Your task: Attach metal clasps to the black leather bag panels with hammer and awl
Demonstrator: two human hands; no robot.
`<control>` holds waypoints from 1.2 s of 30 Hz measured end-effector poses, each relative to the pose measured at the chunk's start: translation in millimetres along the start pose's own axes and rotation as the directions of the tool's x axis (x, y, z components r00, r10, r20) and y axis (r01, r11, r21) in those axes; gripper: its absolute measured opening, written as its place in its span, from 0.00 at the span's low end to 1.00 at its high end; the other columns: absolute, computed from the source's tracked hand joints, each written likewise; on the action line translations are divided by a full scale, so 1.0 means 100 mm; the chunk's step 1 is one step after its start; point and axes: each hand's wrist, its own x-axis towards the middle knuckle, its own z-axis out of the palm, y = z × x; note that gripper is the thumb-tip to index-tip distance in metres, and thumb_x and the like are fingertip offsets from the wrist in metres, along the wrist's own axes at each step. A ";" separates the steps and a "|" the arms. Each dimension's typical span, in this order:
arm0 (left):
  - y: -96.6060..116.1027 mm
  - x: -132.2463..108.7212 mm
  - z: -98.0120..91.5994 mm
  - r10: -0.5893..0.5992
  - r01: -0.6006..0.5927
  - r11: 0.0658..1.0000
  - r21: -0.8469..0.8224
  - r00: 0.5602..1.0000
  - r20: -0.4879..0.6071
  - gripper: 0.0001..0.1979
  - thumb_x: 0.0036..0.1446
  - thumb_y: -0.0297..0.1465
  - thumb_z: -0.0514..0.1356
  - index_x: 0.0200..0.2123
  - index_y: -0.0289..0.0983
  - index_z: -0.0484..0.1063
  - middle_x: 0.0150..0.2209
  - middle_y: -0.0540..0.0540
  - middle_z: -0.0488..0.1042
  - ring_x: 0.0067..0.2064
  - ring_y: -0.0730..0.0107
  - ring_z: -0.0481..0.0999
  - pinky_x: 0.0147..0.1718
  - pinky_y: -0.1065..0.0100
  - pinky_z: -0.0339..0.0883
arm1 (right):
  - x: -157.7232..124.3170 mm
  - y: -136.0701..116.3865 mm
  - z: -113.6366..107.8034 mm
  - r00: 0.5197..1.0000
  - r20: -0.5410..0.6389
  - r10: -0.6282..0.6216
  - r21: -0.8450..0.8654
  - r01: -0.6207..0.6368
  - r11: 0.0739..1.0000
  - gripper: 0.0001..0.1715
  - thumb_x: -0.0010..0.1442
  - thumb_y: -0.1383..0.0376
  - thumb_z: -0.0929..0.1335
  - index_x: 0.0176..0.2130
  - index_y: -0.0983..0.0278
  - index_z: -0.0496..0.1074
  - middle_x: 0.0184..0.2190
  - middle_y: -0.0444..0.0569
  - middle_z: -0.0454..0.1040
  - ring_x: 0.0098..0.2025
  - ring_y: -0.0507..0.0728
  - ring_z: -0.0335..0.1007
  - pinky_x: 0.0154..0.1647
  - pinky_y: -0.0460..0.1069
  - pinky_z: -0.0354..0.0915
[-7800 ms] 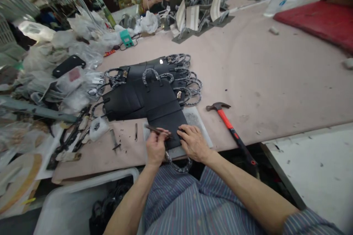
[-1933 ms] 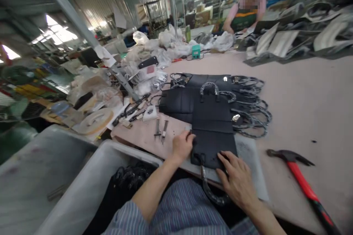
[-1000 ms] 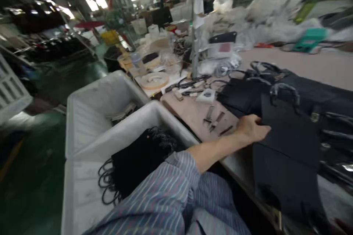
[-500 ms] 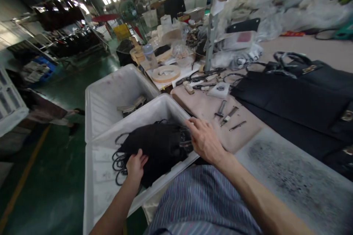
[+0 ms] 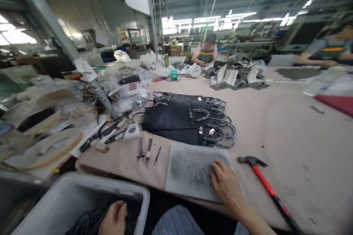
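My left hand is over the white plastic bin at the lower left, its fingers curled together. Whether anything small is between them is hidden. Beneath it, dark items with looped cords lie in the bin. My right hand rests on the right part of a grey, speckled slab, fingers extended and nothing in them. To its right lies a claw hammer with a red and black handle. Black bags with wrapped handles and metal clasps are laid out behind the slab.
Small metal tools lie left of the slab. Tape rolls and clear plastic bags crowd the left side, around a slanted metal post. Across the table sit two co-workers, one beside a pile of grey pieces.
My view has swung right, toward the table. My right hand has moved from the bin's edge onto the slab. My left hand has left the black bag's side and its fingers have curled.
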 end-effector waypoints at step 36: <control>4.29 0.46 3.65 0.741 -0.900 0.247 0.358 0.413 0.529 0.11 0.67 0.24 0.52 0.46 0.33 0.73 0.51 0.35 0.75 0.56 0.56 0.74 0.59 0.57 0.63 | -0.19 0.07 0.02 0.983 -0.131 0.127 0.051 -0.121 0.991 0.23 0.66 0.65 0.64 0.59 0.60 0.68 0.59 0.55 0.74 0.59 0.67 0.70 0.62 0.64 0.60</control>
